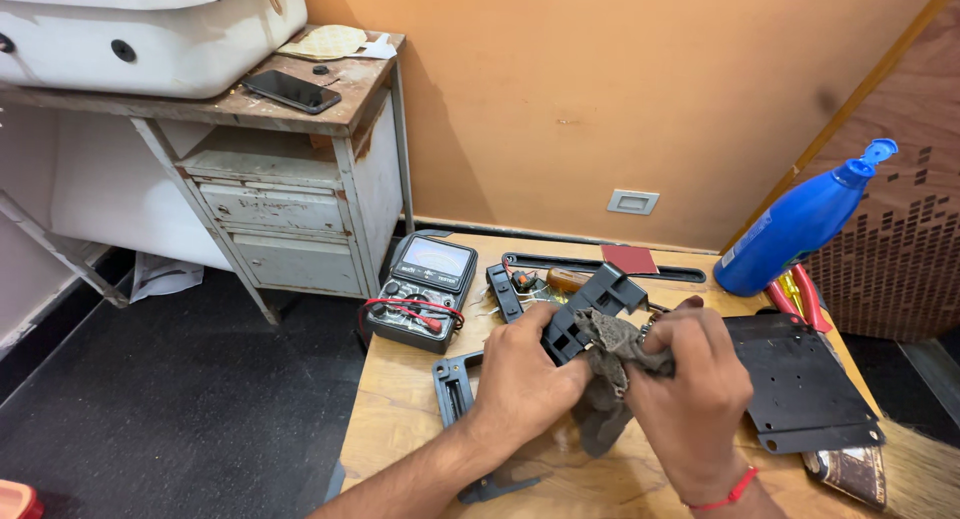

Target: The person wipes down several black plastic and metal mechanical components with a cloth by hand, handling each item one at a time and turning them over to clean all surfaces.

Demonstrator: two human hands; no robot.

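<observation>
Item: black plastic part [590, 309], angular and ribbed, with rectangular slots along one face. We hold it above the middle of the wooden table [400, 419], tilted so that one end points up and away from us.

Item: grey cloth [612, 364], dirty and crumpled. We press it against the near side of the plastic part; a loose tail hangs down between our wrists.

Left hand [520, 374]: fingers curled closed around the lower end of the plastic part, thumb on its top edge.

Right hand [690, 379]: fingers bunched tight around the cloth, pushing it onto the part. A red thread sits on the wrist.

Surroundings, largest first: a white metal cabinet [290, 209] on the far left with a phone [292, 91] on top; a blue plastic bottle [800, 224] lying against the wall at the right; a flat black plate [800, 379] just beside our right hand; an analogue multimeter [420, 289] with red leads near our left hand; red-handled pliers [805, 299] under the bottle.
</observation>
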